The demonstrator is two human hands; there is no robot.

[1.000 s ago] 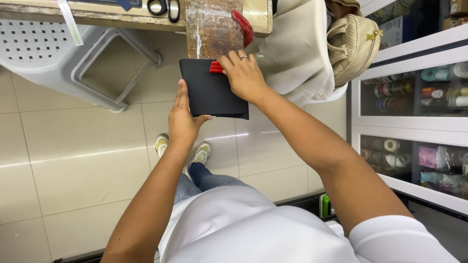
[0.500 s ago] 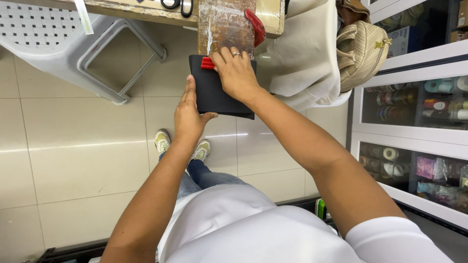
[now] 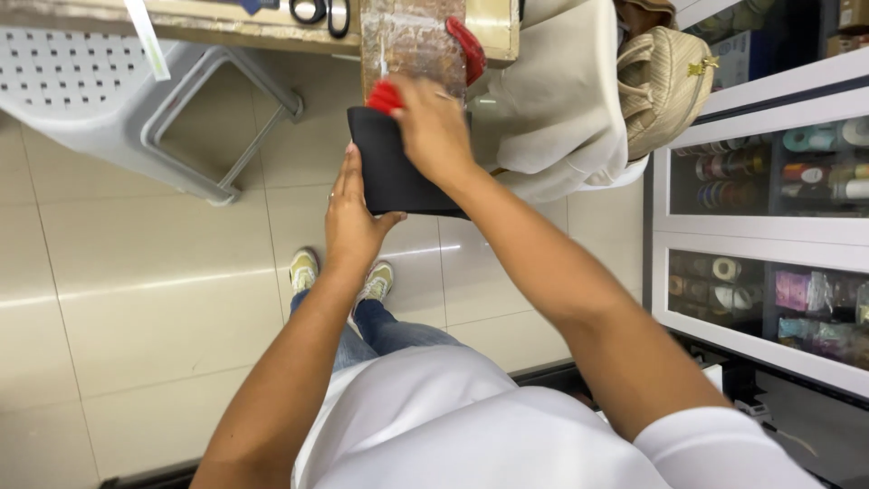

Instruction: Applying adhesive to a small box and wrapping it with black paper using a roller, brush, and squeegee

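Note:
A black rectangular box (image 3: 391,172) is held out in front of me, below the edge of a wooden counter (image 3: 226,27). My left hand (image 3: 351,222) grips its lower left side from underneath. On top of the box rests my right hand (image 3: 434,127), blurred, its fingers next to a small red thing (image 3: 385,96) at the box's upper edge. Whether that hand pinches the red thing is not clear. Behind the box hangs a brown crinkled sheet (image 3: 412,41) with a red curved piece (image 3: 463,47) on it.
Scissors (image 3: 319,11) lie on the counter. A grey plastic chair (image 3: 118,100) stands at the left on the tiled floor. A cream garment (image 3: 561,109) and a woven beige bag (image 3: 665,86) hang at the right. White glass cabinets (image 3: 769,226) hold ribbon rolls.
Both hands and the black box have stayed close to the counter edge. My right hand has shifted slightly along the box top and is now blurred with motion.

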